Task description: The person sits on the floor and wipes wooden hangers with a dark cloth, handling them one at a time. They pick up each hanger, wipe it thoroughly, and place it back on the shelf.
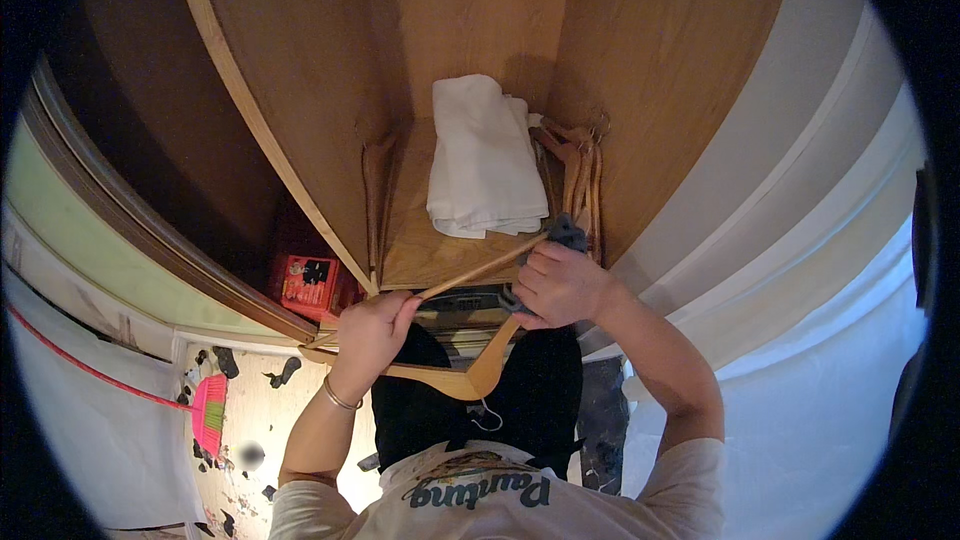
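Observation:
A wooden clothes hanger is held tilted before my body, its metal hook pointing down towards my shirt. My left hand, with a bracelet at the wrist, grips the hanger's straight bar near its left end. A dark grey cloth is bunched in my right hand and pressed round the hanger's right end. Just beyond, a folded white cloth lies on the floor of the wooden wardrobe. Several more wooden hangers lean against the right inner wall, and others against the left one.
A red box stands in the left compartment, past the divider. On the floor at left lie a pink and green broom and scattered dark scraps. White sheeting hangs at right.

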Tool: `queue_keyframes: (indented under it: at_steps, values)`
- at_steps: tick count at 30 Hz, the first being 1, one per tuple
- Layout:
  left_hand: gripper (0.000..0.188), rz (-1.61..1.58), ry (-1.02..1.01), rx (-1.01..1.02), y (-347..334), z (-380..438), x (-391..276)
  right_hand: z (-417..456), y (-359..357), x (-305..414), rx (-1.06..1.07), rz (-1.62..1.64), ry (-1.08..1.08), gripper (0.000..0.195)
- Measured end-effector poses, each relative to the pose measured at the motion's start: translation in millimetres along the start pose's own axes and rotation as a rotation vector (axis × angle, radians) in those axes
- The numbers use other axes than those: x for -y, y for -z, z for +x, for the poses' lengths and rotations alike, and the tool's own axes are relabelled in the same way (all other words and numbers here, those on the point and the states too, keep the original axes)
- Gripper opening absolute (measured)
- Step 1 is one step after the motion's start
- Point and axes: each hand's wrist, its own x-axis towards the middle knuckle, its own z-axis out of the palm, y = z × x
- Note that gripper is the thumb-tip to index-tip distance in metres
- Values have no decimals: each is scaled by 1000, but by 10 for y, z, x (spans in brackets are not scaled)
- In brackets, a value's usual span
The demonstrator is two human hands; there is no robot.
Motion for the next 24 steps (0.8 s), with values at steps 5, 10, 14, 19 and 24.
queue_keyframes:
  at_steps: [5,10,14,19,24]
  values:
    - [23,23,62,-47,30,59,-28,132,11,17,-375,225,-639,27]
    - [24,189,67,-41,33,-38,16,293,211,-35,-1281,995,-1288,25]
    - [23,116,27,-16,-23,-39,-64,686,-237,432,-709,578,-1247,25]
    - [23,211,50,49,4,-81,-43,795,-374,702,-36,232,-504,29]
    - [23,99,91,-53,-12,-131,-71,502,-434,338,139,34,-518,29]
